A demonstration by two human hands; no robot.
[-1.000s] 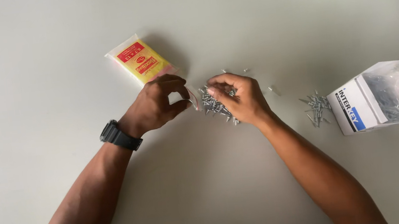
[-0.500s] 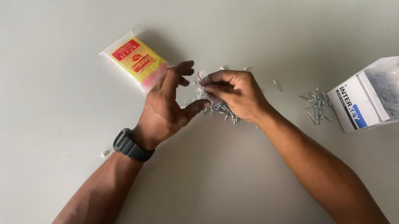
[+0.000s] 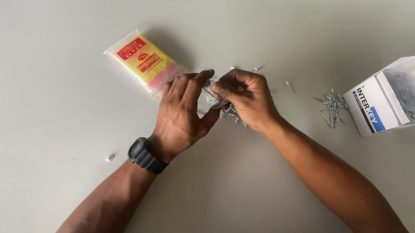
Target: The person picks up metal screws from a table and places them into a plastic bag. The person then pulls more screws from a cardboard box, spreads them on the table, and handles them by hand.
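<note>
- The left hand [image 3: 182, 115] and the right hand [image 3: 247, 96] meet near the middle of the grey counter [image 3: 49, 98], fingertips almost touching.
- Between them sits a small clear plastic bag [image 3: 211, 99] with a thin red line near its mouth. Both hands pinch it: the left grip closes on its 9 o'clock edge, the right grip clamps its 3 o'clock edge.
- Under and just below the hands, at about 5 o'clock from the bag, a little heap of small silver screws [image 3: 230, 113] lies on the counter; whether any are already inside the bag I cannot tell.
- A black wristwatch [image 3: 144, 155] sits on the left wrist.
- At 10 o'clock from the hands lies a yellow-and-red packet of bags [image 3: 143, 62], flat and tilted, its near end just beside the left fingers.
- At 3 o'clock, well apart, a second scatter of screws [image 3: 332, 105] lies beside an open white cardboard box [image 3: 376, 107] lined with crumpled clear plastic.
- A single loose screw [image 3: 290, 87] rests between the right hand and that scatter.
- One tiny piece [image 3: 110, 157] lies alone at 8 o'clock, left of the watch.
</note>
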